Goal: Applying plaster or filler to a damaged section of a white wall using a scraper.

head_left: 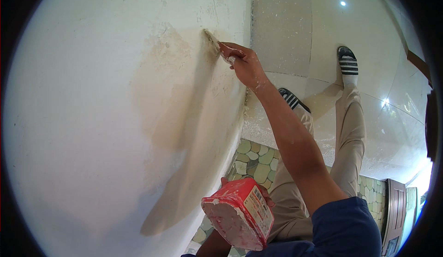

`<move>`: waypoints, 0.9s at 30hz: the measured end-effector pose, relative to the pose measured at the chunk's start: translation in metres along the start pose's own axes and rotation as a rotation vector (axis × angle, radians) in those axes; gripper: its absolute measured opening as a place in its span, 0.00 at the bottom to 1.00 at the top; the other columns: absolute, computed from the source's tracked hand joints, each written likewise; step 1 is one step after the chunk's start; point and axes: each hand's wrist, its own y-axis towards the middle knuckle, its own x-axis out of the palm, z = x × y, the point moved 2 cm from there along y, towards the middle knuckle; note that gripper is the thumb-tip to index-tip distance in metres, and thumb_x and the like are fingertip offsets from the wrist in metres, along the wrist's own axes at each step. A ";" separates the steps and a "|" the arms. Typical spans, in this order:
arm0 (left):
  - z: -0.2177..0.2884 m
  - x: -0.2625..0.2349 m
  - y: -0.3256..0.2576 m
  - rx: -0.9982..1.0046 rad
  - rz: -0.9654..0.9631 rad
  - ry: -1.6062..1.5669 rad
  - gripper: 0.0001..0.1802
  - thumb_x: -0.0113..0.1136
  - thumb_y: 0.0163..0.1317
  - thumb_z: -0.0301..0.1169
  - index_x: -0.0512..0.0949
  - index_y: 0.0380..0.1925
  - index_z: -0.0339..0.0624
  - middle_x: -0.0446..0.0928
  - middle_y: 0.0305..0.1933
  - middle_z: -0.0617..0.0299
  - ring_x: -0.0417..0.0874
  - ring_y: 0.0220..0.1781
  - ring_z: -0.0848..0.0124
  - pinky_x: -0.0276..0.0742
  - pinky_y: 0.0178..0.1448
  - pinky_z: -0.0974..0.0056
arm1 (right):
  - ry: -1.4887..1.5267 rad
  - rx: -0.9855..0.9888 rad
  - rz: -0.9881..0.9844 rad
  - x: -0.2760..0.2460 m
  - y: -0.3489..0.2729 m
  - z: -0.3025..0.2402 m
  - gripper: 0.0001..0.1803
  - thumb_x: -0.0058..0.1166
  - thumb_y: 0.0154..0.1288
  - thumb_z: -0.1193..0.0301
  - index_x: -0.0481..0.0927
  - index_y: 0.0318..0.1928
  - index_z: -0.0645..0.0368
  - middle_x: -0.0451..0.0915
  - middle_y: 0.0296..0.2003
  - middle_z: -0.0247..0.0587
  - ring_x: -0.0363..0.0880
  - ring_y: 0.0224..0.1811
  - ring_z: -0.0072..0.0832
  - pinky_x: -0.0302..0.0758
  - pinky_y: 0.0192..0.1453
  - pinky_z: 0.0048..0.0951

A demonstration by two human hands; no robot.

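Note:
My right hand (247, 65) is closed round the handle of a putty knife (213, 40), its narrow blade against the white wall (83, 95). White paste is smeared on the fingers and handle. Around the blade the wall has a beige, rough, damp-looking patch (168, 49), with the arm's shadow falling below it. Lower down, my left hand (267, 197) grips a red plastic tub (244, 190) with a pale label on its side. Whitish-pink paste coats the tub's face towards me. The tub hides most of that hand; only some fingertips show at its edges.
Pale floor tiles (281, 31) with white specks meet the wall's base. Behind them runs a band of green stone-pattern flooring (258, 158). My feet stand on the tiles in dark striped slides (348, 61). A brown wooden door (395, 206) is at the lower right.

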 end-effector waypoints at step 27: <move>0.006 0.020 -0.006 -0.064 0.040 0.100 0.43 0.31 0.66 0.69 0.74 0.55 0.42 0.75 0.52 0.41 0.77 0.56 0.41 0.67 0.66 0.38 | -0.456 -0.185 0.283 0.009 0.088 -0.041 0.21 0.45 0.66 0.78 0.83 0.54 0.49 0.85 0.49 0.40 0.83 0.46 0.31 0.78 0.49 0.29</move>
